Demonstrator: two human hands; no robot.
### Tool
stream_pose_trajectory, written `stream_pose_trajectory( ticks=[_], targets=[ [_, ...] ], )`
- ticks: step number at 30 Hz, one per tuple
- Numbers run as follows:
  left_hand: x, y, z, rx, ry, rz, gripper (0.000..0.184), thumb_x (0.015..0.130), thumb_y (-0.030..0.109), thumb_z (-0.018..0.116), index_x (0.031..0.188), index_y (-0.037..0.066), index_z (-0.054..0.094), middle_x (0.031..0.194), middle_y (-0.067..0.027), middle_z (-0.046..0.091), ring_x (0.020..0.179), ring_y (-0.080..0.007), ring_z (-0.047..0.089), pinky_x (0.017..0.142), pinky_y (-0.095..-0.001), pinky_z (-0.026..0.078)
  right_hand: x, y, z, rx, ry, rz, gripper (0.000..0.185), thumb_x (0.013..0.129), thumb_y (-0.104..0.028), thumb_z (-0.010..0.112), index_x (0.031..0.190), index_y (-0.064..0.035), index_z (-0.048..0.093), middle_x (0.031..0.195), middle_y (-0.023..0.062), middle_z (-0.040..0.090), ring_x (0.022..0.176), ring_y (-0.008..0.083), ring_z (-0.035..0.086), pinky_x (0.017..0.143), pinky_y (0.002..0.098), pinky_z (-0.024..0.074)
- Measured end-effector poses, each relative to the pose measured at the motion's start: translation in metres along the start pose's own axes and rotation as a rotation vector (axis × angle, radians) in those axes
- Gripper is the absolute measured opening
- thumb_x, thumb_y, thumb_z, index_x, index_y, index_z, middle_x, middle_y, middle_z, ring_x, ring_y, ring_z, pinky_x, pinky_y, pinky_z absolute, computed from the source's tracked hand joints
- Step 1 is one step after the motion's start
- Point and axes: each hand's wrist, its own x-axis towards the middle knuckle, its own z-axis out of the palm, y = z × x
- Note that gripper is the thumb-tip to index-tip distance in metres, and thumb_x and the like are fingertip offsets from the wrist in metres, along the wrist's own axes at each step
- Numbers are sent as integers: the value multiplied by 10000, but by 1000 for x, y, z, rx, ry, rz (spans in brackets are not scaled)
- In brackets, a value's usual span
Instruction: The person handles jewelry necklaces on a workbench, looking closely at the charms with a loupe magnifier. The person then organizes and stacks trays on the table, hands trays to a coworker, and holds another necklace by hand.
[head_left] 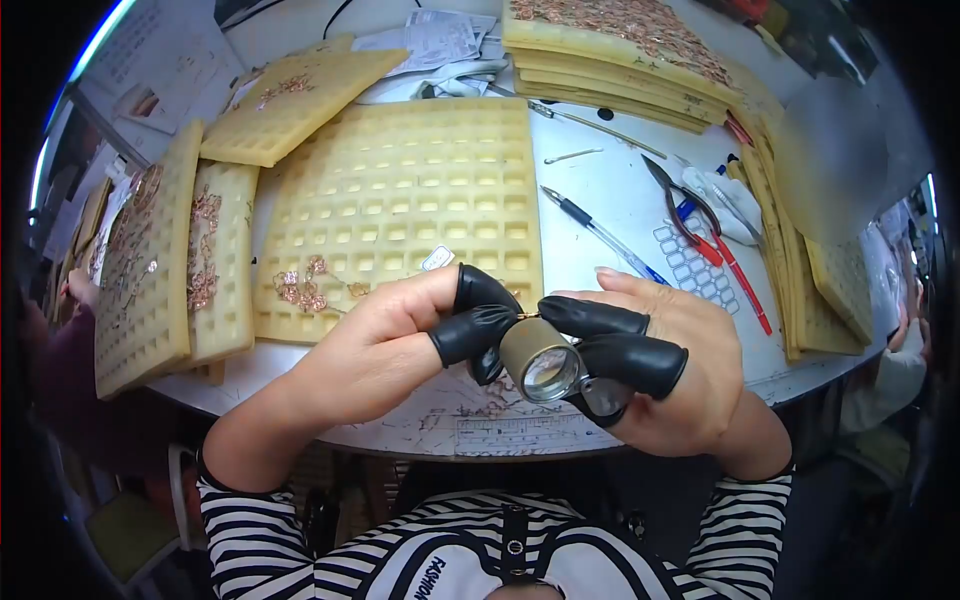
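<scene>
Black finger covers sit on the fingertips of both hands. My left hand point(385, 340) pinches something tiny and gold-coloured at its fingertips, close to my right fingertips. A small round loupe point(542, 362) is in my right hand point(665, 365), held just below that tiny piece, its lens facing me. Behind my hands lies a yellow tray point(400, 190) with rows of square pockets. Several copper-coloured pieces point(303, 286) rest on its lower left part, and a small white label point(437, 259) lies near my left fingers.
Yellow trays point(150, 260) lean at the left; more are stacked at the back point(620, 80) and right point(800, 250). A pen point(605, 233), red-handled pliers point(690, 215) and a tweezer-like tool point(610, 130) lie on the white table. Other people's hands point(82, 288) show at the edges.
</scene>
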Motion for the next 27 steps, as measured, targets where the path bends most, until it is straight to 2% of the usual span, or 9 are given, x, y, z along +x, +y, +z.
stream_pose_trajectory(
  ticks=[6, 8, 19, 27],
  targets=[
    [0, -1, 0, -16, -10, -14, 162, 848, 123, 520, 958, 6, 545, 904, -12, 569, 840, -75, 513, 758, -211, 407, 0, -1, 0, -27, 9, 0, 205, 634, -100, 651, 765, 30, 561, 765, 180, 619, 692, 260, 635, 647, 382, 528],
    [1, -4, -1, 30, -40, 32, 180, 887, 90, 444, 1007, -30, 507, 868, -39, 540, 761, -90, 492, 684, -232, 418, 0, -2, 0, -31, 15, -6, 218, 629, -111, 656, 763, 35, 565, 766, 184, 620, 689, 260, 635, 649, 384, 528],
    [0, -4, -1, 15, -23, 25, 172, 881, 80, 452, 1001, -28, 509, 853, -41, 541, 743, -91, 492, 666, -233, 417, -2, 1, 2, -11, 32, -14, 230, 604, -123, 675, 731, 40, 575, 770, 186, 618, 686, 264, 634, 640, 383, 532],
    [-1, -2, 0, 9, 5, 16, 154, 867, 74, 495, 977, -30, 522, 845, -46, 550, 729, -89, 507, 644, -229, 430, -2, 1, 1, -7, 4, -6, 228, 630, -122, 669, 759, 40, 572, 783, 185, 618, 697, 261, 634, 646, 380, 532]
  ],
)
